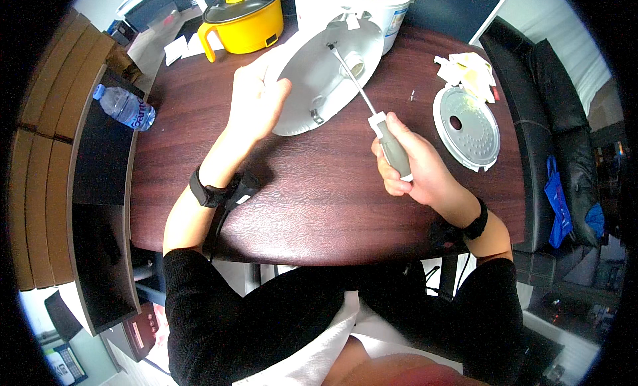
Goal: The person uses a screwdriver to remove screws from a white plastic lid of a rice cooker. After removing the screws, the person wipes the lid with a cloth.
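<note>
A pale grey, dish-shaped plastic cover (pixel 299 87) is held tilted above the table, its hollow side showing. My left hand (pixel 256 100) grips its left edge, thumb toward the inside and the other fingers partly hidden. In my right hand (pixel 422 163) is a screwdriver (pixel 393 150) with a grey-and-white handle, the fingers wrapped around it. Its metal shaft slants up and left across the cover, with the tip at a small dark spot near the upper inside. A short round white post (pixel 353 64) stands inside the cover, beside the shaft.
Right of the cover lie small screws (pixel 412 96), a round grey disc (pixel 467 130) with a dark hole, and crumpled whitish-yellow wrapping (pixel 467 72). At the back stand a yellow lidded pot (pixel 242 28) and a white bucket (pixel 396 17). A water bottle (pixel 125 108) is at left.
</note>
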`<state>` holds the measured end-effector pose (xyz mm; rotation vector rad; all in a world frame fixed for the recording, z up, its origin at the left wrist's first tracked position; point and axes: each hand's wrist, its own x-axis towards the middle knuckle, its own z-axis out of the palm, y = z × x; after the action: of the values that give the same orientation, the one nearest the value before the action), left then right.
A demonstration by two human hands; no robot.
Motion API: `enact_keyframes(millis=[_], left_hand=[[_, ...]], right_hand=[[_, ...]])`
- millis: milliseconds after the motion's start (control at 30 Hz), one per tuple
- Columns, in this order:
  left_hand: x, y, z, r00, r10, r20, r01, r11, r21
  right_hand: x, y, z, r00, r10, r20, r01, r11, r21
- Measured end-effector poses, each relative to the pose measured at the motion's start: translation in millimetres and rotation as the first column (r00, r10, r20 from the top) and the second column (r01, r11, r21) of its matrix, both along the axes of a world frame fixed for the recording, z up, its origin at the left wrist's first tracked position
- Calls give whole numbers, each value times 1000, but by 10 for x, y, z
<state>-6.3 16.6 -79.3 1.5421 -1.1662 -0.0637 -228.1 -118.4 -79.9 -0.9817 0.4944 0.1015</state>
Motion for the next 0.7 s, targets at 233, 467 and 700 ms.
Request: enact_keyframes(millis=[233,467,700], left_hand=[[-57,12,31,998,19,61,-20,1000,14],[24,12,27,999,34,17,-34,999,19],[27,-12,29,999,30,15,-30,1000,10]], right_hand=[[20,149,142,997,74,18,-74,997,10],[82,-335,191,982,-183,48,8,-214,-977],[-23,-449,368,949,-167,267,212,-288,-934]])
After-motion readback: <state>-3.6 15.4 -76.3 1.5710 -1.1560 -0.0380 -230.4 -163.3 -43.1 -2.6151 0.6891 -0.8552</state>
